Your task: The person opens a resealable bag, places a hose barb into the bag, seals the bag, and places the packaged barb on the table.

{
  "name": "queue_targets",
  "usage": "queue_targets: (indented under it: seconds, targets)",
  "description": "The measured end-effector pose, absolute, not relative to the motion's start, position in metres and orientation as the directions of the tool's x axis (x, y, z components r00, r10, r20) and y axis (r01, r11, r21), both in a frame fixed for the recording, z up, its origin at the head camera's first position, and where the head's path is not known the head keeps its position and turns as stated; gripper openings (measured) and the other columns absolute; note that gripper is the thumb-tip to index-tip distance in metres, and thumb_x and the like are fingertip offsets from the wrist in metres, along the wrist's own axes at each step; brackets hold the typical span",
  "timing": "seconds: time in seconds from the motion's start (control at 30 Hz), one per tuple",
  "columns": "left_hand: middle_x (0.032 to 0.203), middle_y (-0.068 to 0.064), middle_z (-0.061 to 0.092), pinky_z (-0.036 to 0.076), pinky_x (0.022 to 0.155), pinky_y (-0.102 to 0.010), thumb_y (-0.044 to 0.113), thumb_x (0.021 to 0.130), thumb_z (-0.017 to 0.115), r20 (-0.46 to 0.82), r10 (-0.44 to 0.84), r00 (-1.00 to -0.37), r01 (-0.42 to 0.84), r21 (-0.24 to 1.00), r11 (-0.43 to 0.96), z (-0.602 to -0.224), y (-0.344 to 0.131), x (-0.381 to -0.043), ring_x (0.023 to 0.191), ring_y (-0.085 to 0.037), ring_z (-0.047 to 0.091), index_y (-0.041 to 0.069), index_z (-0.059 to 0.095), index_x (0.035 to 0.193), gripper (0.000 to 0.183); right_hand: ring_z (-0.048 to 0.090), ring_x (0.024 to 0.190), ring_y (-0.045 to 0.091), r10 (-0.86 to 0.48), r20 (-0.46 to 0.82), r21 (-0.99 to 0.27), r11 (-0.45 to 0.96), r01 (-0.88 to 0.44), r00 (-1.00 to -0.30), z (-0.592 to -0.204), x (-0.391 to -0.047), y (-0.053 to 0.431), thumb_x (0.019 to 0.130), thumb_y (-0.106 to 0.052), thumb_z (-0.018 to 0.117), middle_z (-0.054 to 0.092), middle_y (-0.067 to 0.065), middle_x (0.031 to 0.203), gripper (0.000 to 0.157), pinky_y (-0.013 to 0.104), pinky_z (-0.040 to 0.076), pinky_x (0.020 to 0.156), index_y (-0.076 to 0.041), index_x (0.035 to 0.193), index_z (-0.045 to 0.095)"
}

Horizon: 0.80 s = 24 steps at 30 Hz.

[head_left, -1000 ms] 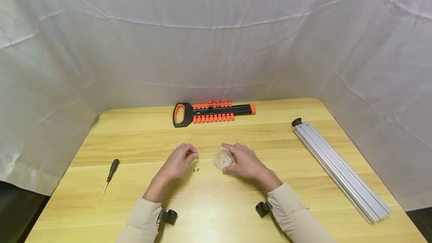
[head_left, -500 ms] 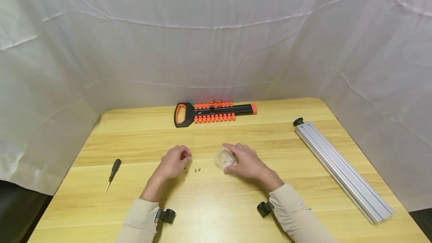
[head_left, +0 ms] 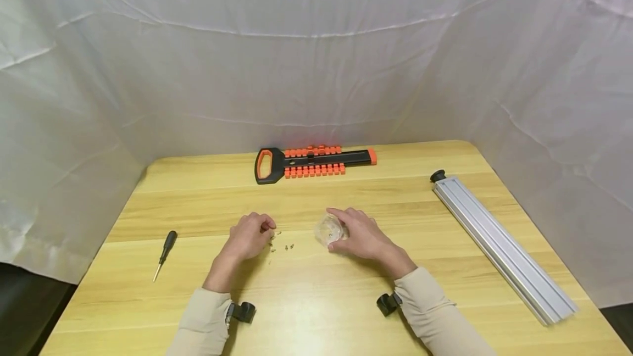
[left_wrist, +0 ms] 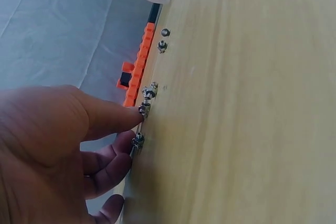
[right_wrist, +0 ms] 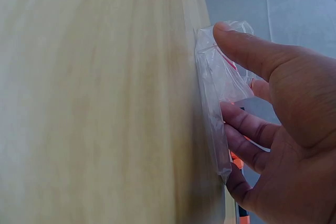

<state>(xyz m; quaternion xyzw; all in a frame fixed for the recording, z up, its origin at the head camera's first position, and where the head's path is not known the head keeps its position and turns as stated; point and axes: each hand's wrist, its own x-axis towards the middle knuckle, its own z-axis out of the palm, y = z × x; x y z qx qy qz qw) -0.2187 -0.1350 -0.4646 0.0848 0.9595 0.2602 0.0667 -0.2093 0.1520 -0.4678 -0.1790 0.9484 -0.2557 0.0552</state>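
Several small metal screws [head_left: 287, 248], some seemingly fitted with nuts, lie on the wooden table. My left hand [head_left: 249, 235] is low over the left part of this group. In the left wrist view its thumb tip is right at one screw [left_wrist: 144, 109], while the curled fingers sit beside another screw [left_wrist: 138, 140], with a gap between thumb and fingers. To the right, my right hand [head_left: 363, 233] holds a clear plastic bag [right_wrist: 215, 93] between thumb and fingers, its mouth spread in a round shape. Something small and dark shows inside the bag in the head view.
A black-handled screwdriver [head_left: 168, 243] lies at the left. Along the back is a black and orange rack [head_left: 323, 161] with a loop handle and rows of orange clips. An aluminium profile [head_left: 497, 243] with a black knob [head_left: 437, 176] lies slantwise at the right. White cloth [head_left: 316, 81] surrounds the table.
My left hand has moved left, away from the bag, and more screws show on the table beside it. The right hand and bag have stayed in place.
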Motion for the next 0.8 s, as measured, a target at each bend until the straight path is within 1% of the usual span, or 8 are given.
queue_targets:
  seconds: [0.13,0.3,0.6,0.73,0.77,0.8]
  targets:
    - [0.097,0.000,0.062,0.040,0.078,-0.050,0.017,0.091,0.064,-0.080,0.192,-0.978,0.128,0.494,0.860,-0.4636,-0.1349,-0.2180,0.098,-0.023,0.055,0.019,0.069,0.092,0.006,0.051,0.100,0.014,-0.369,-0.011,-0.513,0.800,-0.311,-0.929,-0.4672,-0.2090,0.1524,0.072,-0.043,0.083,0.059,-0.002,0.113,0.085,0.041,0.039,0.086,-0.028,0.145,0.043]
    - [0.097,0.000,0.061,0.040,0.079,-0.048,0.021,0.091,0.066,-0.088,0.171,-0.981,0.107,0.483,0.869,-0.4631,-0.1345,-0.2180,0.097,-0.023,0.055,0.019,0.068,0.095,0.005,0.051,0.100,0.014,-0.368,-0.010,-0.510,0.802,-0.311,-0.930,-0.4688,-0.2100,0.1524,0.072,-0.044,0.083,0.059,-0.003,0.113,0.084,0.040,0.039,0.086,-0.029,0.145,0.043]
    - [0.091,-0.001,0.062,0.042,0.078,-0.048,0.024,0.088,0.071,-0.074,0.131,-0.989,0.080,0.475,0.876,-0.4656,-0.1355,-0.2194,0.085,-0.019,0.055,0.018,0.068,0.088,0.007,0.052,0.103,0.015,-0.361,-0.026,-0.513,0.805,-0.297,-0.932,-0.4697,-0.2102,0.1519,0.072,-0.043,0.083,0.059,-0.001,0.117,0.086,0.041,0.038,0.089,-0.030,0.146,0.042]
    - [0.090,-0.001,0.061,0.041,0.078,-0.049,0.024,0.088,0.071,-0.078,0.122,-0.989,0.071,0.476,0.877,-0.4661,-0.1363,-0.2196,0.083,-0.018,0.053,0.017,0.068,0.087,0.008,0.051,0.103,0.015,-0.361,-0.023,-0.517,0.803,-0.298,-0.932,-0.4696,-0.2104,0.1518,0.072,-0.044,0.083,0.059,-0.001,0.117,0.086,0.040,0.038,0.088,-0.030,0.146,0.042]
    - [0.087,0.000,0.061,0.041,0.077,-0.049,0.024,0.089,0.070,-0.085,0.127,-0.988,0.072,0.472,0.879,-0.4659,-0.1363,-0.2199,0.082,-0.018,0.053,0.018,0.067,0.087,0.008,0.051,0.103,0.015,-0.360,-0.023,-0.517,0.803,-0.298,-0.933,-0.4694,-0.2103,0.1518,0.072,-0.044,0.083,0.059,-0.001,0.117,0.086,0.040,0.038,0.088,-0.030,0.146,0.042]
    - [0.088,0.000,0.060,0.039,0.077,-0.050,0.024,0.090,0.069,-0.091,0.135,-0.987,0.078,0.468,0.880,-0.4655,-0.1362,-0.2198,0.085,-0.020,0.053,0.018,0.066,0.087,0.008,0.051,0.103,0.014,-0.360,-0.022,-0.516,0.803,-0.297,-0.933,-0.4696,-0.2105,0.1519,0.072,-0.044,0.083,0.059,-0.001,0.117,0.086,0.040,0.038,0.088,-0.030,0.146,0.042]
